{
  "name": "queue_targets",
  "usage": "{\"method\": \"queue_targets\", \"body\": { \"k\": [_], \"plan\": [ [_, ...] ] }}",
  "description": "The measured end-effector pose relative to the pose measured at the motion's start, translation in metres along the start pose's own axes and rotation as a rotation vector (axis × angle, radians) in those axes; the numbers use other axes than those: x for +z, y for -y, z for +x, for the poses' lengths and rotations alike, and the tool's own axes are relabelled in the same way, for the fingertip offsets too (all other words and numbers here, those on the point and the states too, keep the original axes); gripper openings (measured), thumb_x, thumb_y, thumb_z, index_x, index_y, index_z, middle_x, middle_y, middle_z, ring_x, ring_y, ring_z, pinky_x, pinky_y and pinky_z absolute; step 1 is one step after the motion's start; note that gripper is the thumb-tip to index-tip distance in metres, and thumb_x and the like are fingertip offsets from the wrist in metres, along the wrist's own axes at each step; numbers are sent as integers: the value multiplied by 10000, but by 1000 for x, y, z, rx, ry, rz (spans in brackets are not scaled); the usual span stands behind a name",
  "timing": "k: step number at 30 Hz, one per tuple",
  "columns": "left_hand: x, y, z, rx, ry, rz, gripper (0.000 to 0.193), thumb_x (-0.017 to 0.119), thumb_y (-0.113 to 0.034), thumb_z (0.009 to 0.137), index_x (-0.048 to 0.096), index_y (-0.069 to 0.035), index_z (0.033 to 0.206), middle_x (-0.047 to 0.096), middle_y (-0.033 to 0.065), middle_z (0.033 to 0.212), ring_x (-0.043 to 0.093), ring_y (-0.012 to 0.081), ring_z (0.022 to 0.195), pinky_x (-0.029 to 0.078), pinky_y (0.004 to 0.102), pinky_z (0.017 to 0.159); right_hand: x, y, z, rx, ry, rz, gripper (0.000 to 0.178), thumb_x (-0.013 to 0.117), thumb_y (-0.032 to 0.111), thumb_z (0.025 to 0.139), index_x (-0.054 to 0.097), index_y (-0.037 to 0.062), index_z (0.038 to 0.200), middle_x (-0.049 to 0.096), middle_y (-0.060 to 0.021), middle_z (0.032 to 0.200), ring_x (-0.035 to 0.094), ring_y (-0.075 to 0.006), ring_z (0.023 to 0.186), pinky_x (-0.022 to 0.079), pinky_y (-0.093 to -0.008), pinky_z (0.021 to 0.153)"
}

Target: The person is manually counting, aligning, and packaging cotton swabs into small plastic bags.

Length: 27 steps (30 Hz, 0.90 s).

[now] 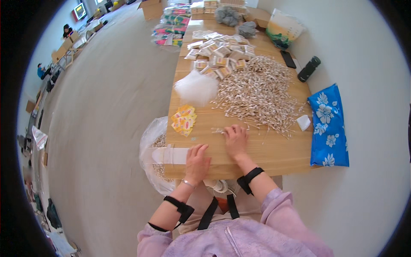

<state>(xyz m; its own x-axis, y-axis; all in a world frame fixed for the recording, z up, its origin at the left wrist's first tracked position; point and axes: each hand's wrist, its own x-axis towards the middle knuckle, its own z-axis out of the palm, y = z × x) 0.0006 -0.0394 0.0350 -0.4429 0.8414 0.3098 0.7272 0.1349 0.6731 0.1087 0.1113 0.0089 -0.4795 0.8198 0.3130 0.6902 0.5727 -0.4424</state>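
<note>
My left hand (198,164) rests on the near part of the wooden table, fingers stretched forward and close together. It touches the right end of a flat white strip (179,156), which lies across the table's left edge. My right hand (236,140) lies palm down with its fingers apart. Beside its fingertips are a few loose cotton swabs (217,130). Farther off spreads a large heap of cotton swabs (262,92). Yellow and white printed cards (185,120) lie left of my hands, with a stack of clear plastic bags (197,88) behind them.
Packed swab bundles (220,53) lie beyond the heap. At the right are a blue floral packet (329,128), a folded white tissue (303,123), a dark bottle (309,69) and a phone (288,59). A clear sack (147,141) holding swabs stands below the left table edge.
</note>
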Motion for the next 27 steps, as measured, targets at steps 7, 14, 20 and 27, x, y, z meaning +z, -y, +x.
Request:
{"method": "queue_targets", "body": {
  "k": [7,14,20,27],
  "plan": [
    [59,-6,27,188,59,38,387,675,-88,774,573,-41,1144,530,142,1227,443,338,1218,360,431,1031,-17,-27,-27,-74,132,404,236,614,186,812,637,122,1037,551,-84,1053,461,-303,1087,355,-468,936],
    [61,-8,30,202,54,27,221,681,-124,782,636,-69,991,579,110,1114,500,309,1129,384,449,1016,-70,-123,19,398,-197,-151,540,692,321,760,531,181,1256,367,-174,1354,344,-378,1249,279,-515,1024],
    [57,-9,29,246,26,44,200,678,-124,784,633,-73,972,587,97,1076,519,306,1082,389,452,996,-28,-74,10,56,-109,-21,511,682,275,757,536,196,1240,395,-149,1317,336,-354,1257,284,-494,1031],
    [64,-8,28,268,5,-8,175,688,-88,770,646,-64,938,608,99,1008,555,301,998,431,422,942,-13,-52,5,-266,29,62,462,634,223,794,533,224,1244,455,-66,1278,345,-297,1263,278,-476,1046]
  ]
}}
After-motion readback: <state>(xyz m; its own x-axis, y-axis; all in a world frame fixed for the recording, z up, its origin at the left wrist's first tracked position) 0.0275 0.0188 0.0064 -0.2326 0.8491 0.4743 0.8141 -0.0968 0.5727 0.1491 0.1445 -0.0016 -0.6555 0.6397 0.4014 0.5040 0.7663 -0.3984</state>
